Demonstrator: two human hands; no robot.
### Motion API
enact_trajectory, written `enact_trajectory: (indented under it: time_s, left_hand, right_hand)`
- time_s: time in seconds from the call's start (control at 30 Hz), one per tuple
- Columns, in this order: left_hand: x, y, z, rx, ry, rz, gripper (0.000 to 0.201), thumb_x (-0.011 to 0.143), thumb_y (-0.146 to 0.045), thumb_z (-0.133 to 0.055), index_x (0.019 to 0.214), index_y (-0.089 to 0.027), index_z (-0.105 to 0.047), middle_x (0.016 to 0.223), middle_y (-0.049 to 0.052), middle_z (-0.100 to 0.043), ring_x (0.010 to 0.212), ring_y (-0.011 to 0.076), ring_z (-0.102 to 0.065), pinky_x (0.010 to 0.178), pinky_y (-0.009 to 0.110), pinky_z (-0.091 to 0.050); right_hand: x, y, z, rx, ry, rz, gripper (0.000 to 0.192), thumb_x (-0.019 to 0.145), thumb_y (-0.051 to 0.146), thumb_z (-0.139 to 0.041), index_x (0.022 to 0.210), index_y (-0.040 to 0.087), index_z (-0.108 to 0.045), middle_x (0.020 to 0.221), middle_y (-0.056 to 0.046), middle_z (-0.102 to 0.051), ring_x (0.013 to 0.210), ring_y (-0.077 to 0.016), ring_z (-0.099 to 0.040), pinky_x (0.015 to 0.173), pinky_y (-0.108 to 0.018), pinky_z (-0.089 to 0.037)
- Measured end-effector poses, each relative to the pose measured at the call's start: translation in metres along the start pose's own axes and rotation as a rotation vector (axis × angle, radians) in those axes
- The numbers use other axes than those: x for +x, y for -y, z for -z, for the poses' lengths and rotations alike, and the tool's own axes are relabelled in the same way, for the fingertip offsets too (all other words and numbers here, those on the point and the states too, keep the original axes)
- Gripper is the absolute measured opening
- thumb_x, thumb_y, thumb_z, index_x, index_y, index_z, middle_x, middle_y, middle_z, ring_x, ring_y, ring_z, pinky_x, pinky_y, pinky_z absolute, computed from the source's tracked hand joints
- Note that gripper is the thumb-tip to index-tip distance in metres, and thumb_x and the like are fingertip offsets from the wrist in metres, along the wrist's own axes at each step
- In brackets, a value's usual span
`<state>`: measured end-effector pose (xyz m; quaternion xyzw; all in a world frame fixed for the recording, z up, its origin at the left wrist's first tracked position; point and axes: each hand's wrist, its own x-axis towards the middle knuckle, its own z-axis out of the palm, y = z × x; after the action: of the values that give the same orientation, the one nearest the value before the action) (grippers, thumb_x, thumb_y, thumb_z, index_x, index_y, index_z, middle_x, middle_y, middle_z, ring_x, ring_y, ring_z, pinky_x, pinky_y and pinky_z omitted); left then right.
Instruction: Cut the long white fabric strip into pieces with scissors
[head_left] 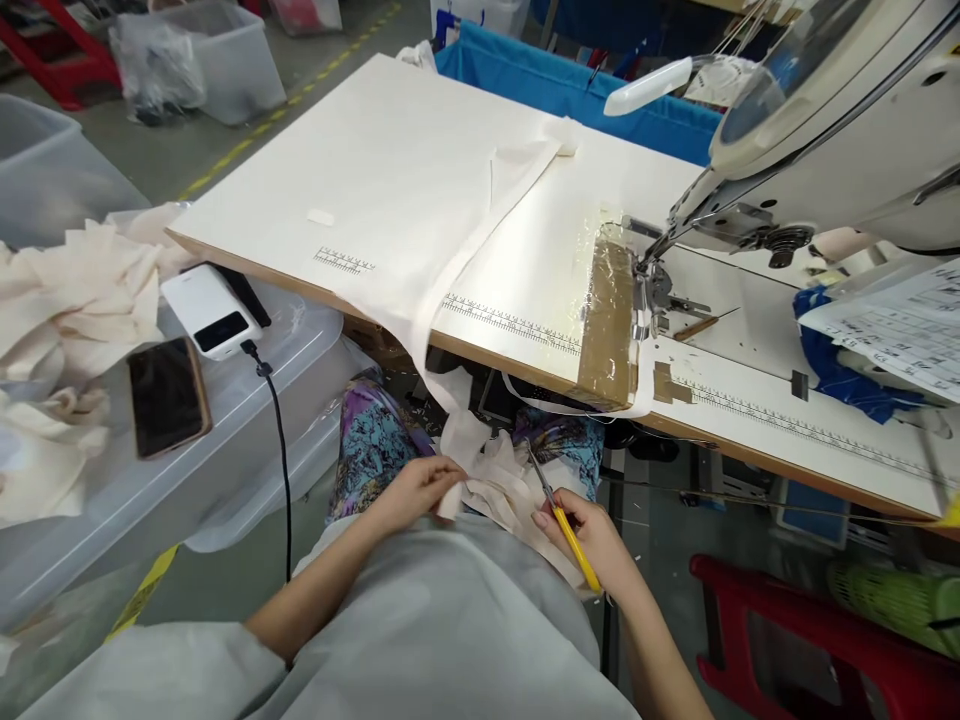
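Head view: seated at a sewing machine (pixel 787 150), the left hand (pixel 420 490) pinches a cream fabric strip (pixel 480 470) in the lap, while the right hand (pixel 592 535) grasps yellow-handled snips (pixel 562 520), blades at the fabric. Strip trails uncut from the table (pixel 375 180); trimming appears under way, unfinished.

Two hands (pixel 420 490) (pixel 592 535), one pair of yellow snips (pixel 566 525), one sewing machine (pixel 810 130), one phone (pixel 166 395), one power bank (pixel 212 310).
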<state>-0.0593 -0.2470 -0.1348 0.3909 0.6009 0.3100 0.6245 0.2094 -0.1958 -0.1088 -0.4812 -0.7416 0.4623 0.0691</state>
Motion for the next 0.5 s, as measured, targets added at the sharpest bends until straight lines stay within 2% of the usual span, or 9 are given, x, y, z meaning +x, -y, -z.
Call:
enact_trajectory:
  time_s: [0.07,0.1,0.17,0.27,0.33,0.4,0.5]
  left_hand:
    - [-0.015,-0.021,-0.007,-0.126,0.234,-0.044,0.038,0.088,-0.046,-0.048,0.107,-0.016,-0.061,0.081,0.006,-0.064,0.074,0.0188,-0.062,0.061,0.026,-0.048]
    - [-0.02,-0.029,-0.009,-0.116,0.26,-0.075,0.039,0.088,-0.045,-0.049,0.112,-0.017,-0.059,0.086,0.006,-0.065,0.078,0.0189,-0.062,0.063,0.026,-0.048]
    - [-0.024,-0.041,-0.012,0.086,0.128,-0.166,0.032,0.088,-0.04,-0.051,0.107,-0.017,-0.062,0.083,0.005,-0.065,0.076,0.0172,-0.059,0.065,0.025,-0.046]
    - [-0.023,-0.048,-0.014,0.422,-0.139,-0.319,0.028,0.09,-0.037,-0.049,0.081,-0.017,-0.066,0.084,0.005,-0.061,0.07,0.0137,-0.054,0.064,0.024,-0.043]
    - [-0.022,-0.049,-0.014,0.436,-0.185,-0.36,0.034,0.091,-0.04,-0.048,0.072,-0.016,-0.063,0.099,0.007,-0.06,0.068,0.0114,-0.054,0.061,0.024,-0.042]
    - [-0.022,-0.05,-0.014,0.291,-0.115,-0.289,0.038,0.09,-0.046,-0.048,0.072,-0.015,-0.06,0.099,0.008,-0.062,0.061,0.0102,-0.055,0.054,0.022,-0.041]
    - [-0.023,-0.054,-0.013,-0.054,0.083,-0.075,0.04,0.086,-0.056,-0.052,0.084,-0.016,-0.057,0.071,0.004,-0.065,0.058,0.0162,-0.064,0.051,0.023,-0.045]
  right_hand:
    - [0.002,0.003,0.0,0.011,0.028,-0.001,0.042,0.085,0.058,-0.05,0.067,0.02,-0.043,0.059,0.005,-0.038,0.057,-0.0118,-0.034,0.052,-0.024,-0.028]
    - [0.003,0.006,0.0,0.018,0.046,0.003,0.043,0.085,0.058,-0.051,0.067,0.02,-0.042,0.059,0.005,-0.036,0.057,-0.0115,-0.033,0.052,-0.023,-0.027]
    - [0.005,0.012,0.001,0.037,0.095,0.016,0.044,0.084,0.058,-0.052,0.066,0.02,-0.041,0.059,0.005,-0.035,0.057,-0.0112,-0.032,0.051,-0.023,-0.025]
    - [0.009,0.022,0.002,0.062,0.171,0.024,0.045,0.083,0.058,-0.055,0.065,0.02,-0.04,0.06,0.005,-0.037,0.058,-0.0112,-0.033,0.052,-0.023,-0.025]
    - [0.012,0.026,0.002,0.066,0.21,0.027,0.045,0.083,0.059,-0.055,0.066,0.02,-0.039,0.062,0.005,-0.039,0.059,-0.0113,-0.033,0.052,-0.023,-0.026]
    - [0.016,0.027,0.002,0.068,0.246,0.037,0.045,0.084,0.06,-0.054,0.068,0.02,-0.039,0.063,0.005,-0.039,0.06,-0.0115,-0.034,0.053,-0.023,-0.026]
    - [0.023,0.025,0.002,0.064,0.301,0.039,0.048,0.083,0.065,-0.051,0.069,0.021,-0.038,0.064,0.005,-0.037,0.06,-0.0116,-0.032,0.053,-0.024,-0.026]
